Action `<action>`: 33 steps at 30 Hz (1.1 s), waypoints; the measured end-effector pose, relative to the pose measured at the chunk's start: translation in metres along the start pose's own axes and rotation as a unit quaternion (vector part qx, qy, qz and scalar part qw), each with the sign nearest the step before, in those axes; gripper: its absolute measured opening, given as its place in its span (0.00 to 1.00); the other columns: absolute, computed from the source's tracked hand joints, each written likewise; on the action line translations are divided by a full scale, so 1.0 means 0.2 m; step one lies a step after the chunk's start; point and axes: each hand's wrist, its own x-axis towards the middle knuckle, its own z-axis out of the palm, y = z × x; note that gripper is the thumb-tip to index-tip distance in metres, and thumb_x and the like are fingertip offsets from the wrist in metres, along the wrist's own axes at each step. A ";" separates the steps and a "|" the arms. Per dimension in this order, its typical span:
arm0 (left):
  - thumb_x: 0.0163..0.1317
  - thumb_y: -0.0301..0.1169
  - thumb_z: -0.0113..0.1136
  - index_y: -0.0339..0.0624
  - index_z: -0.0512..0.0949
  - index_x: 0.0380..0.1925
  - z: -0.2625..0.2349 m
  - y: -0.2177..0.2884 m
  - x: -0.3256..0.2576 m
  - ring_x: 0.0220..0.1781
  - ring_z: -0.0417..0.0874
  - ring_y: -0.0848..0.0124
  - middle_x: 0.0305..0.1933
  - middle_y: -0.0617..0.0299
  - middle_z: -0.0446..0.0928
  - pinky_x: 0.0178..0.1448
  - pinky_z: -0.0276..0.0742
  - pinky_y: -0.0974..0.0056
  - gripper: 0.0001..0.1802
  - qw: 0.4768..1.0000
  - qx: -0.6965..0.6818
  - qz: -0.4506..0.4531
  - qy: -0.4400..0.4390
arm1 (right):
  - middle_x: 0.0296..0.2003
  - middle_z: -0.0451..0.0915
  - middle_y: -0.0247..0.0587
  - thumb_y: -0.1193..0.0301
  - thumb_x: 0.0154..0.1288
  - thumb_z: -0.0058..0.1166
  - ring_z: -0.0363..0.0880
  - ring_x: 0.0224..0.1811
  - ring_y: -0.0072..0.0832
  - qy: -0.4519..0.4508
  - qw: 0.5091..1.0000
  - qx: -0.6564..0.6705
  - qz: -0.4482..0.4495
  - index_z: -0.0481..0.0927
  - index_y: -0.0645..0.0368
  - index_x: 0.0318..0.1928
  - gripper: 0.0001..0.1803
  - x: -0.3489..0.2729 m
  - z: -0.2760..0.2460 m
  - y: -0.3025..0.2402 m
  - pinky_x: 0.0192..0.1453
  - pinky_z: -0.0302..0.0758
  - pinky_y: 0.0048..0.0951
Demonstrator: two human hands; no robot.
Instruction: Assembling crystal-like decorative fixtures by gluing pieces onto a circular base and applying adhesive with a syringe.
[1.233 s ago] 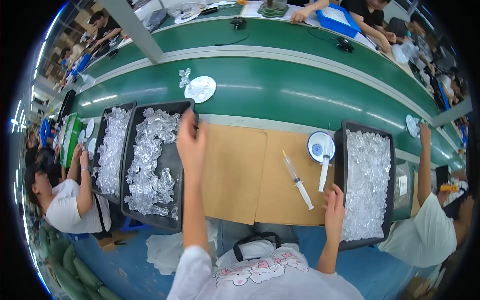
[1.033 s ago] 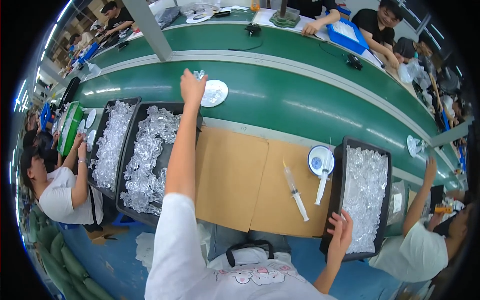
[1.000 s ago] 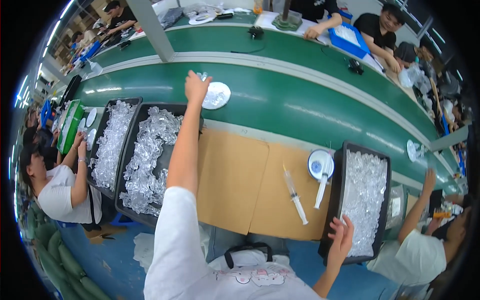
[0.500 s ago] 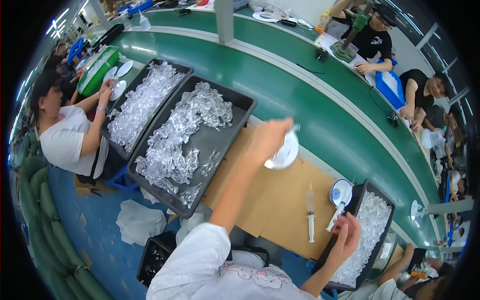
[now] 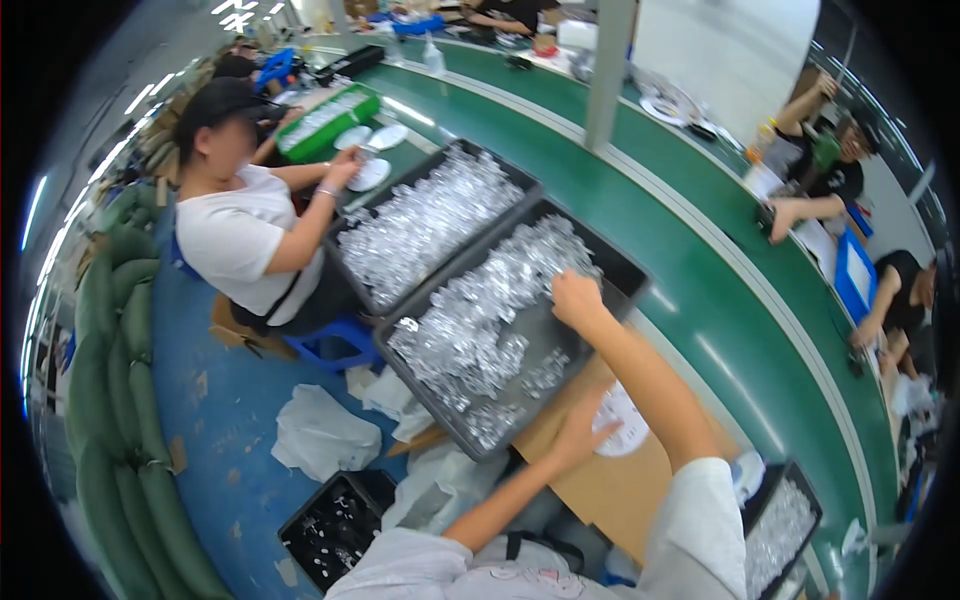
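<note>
Head view, single camera.

- Your right hand (image 5: 577, 298) is over the nearer black tray (image 5: 628, 272), fingers curled down into the heap of clear plastic parts (image 5: 470, 320). I cannot tell whether they hold a part. Half a second ago this hand was at the other tray (image 5: 790, 520), on your right. It has since crossed in front of you.
- Your left hand (image 5: 578, 432) lies low on the cardboard sheet (image 5: 600, 490), fingers spread wide and touching the edge of the white plate (image 5: 627, 432). Half a second ago it carried the plate raised above the sheet. A second ago it reached for that plate out on the green belt (image 5: 720, 300). The plate now rests flat on the cardboard, just beside the near corner of the tray, with the belt behind it.
- The view has swung left since the earlier frames. The two trays of parts fill the middle of the picture, and the right tray shows only at the lower right rim.
- A second tray (image 5: 515, 172) of clear parts lies against the first one on its far side. A co-worker in a white shirt (image 5: 235, 240) sits at it with one hand at small white plates.
- A black crate (image 5: 335, 520) stands on the blue floor below the worktop, with white bags around it.
</note>
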 end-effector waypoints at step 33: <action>0.56 0.18 0.60 0.31 0.74 0.49 -0.09 0.49 0.19 0.46 0.80 0.72 0.50 0.57 0.75 0.50 0.76 0.71 0.18 0.915 -0.387 -0.115 -0.027 | 0.37 0.79 0.35 0.70 0.56 0.60 0.75 0.36 0.20 0.160 0.613 0.716 0.292 0.75 0.63 0.45 0.17 -1.30 -0.77 0.05 0.36 0.74 0.23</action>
